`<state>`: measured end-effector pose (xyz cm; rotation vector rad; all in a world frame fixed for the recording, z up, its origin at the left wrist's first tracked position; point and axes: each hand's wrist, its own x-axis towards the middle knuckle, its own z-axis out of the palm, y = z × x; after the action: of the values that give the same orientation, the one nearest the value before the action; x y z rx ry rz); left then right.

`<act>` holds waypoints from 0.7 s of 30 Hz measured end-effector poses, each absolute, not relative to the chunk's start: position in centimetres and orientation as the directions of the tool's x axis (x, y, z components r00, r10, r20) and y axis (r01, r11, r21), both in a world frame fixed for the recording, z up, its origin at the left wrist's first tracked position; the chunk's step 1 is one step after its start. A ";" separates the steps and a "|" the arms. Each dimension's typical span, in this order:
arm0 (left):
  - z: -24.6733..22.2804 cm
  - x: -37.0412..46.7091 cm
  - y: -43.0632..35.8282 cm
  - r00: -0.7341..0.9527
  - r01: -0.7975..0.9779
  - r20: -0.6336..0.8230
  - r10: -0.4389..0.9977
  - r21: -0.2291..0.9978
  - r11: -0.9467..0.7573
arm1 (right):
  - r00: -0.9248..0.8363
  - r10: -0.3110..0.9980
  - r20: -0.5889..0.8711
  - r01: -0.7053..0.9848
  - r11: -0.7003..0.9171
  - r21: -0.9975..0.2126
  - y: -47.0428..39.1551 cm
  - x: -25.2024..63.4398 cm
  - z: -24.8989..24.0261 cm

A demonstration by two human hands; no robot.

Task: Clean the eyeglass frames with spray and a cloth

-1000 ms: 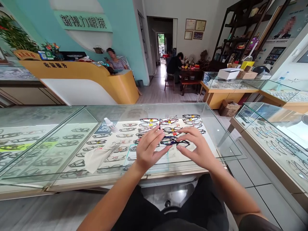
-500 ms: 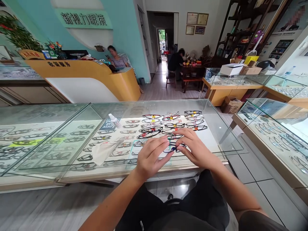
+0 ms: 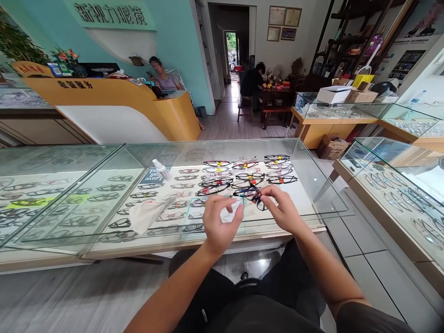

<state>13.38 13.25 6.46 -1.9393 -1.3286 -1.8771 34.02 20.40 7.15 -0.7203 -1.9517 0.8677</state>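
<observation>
Eyeglasses (image 3: 255,199): dark pair, tilted, up in the head view at the fingertips of the right hand (image 3: 285,210), above the near side of the display bench (image 3: 277,221).
Right grip: closed down to a pinch, thumb and fingers on the frame.
Left grip: thumb and fingers of the left hand (image 3: 217,223) curling into a loose ring, just beside the eyeglasses and apart from them; a pale, see-through patch (image 3: 230,211) shows at the ring, and I cannot tell whether it is held.
Spectacle rows (image 3: 249,176): beyond the hands, several frames with red or yellow tags; which ones lie on or under the glass is unclear.
Spray bottle (image 3: 161,168): white and tilted, over on the left, near a dark blue printed card (image 3: 152,175).
Cloth (image 3: 144,217): pale, spread on the glass between bottle and bench edge.
Back of shop: one person (image 3: 164,79) behind the yellow-and-white cashier counter (image 3: 138,99), another person (image 3: 251,83) seated at a dark wooden table (image 3: 277,94).
</observation>
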 end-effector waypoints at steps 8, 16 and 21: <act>5.6 19.0 15.9 -0.182 0.334 0.434 0.882 0.871 -0.360 | -0.061 0.782 0.621 0.287 0.609 -0.739 18.8 33.4 4.9; 8.6 20.1 21.6 0.034 0.379 0.224 0.974 0.899 -0.220 | 0.017 0.719 0.695 0.488 0.601 -0.633 18.2 37.9 4.2; 11.7 21.3 27.2 0.308 0.687 0.088 0.947 0.668 -0.286 | 0.179 0.678 0.713 0.591 0.505 -0.629 19.1 42.4 4.4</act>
<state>21.28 27.20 11.68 -2.9162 -2.0428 -0.9332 42.36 19.06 4.44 -1.1565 -1.4909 0.0869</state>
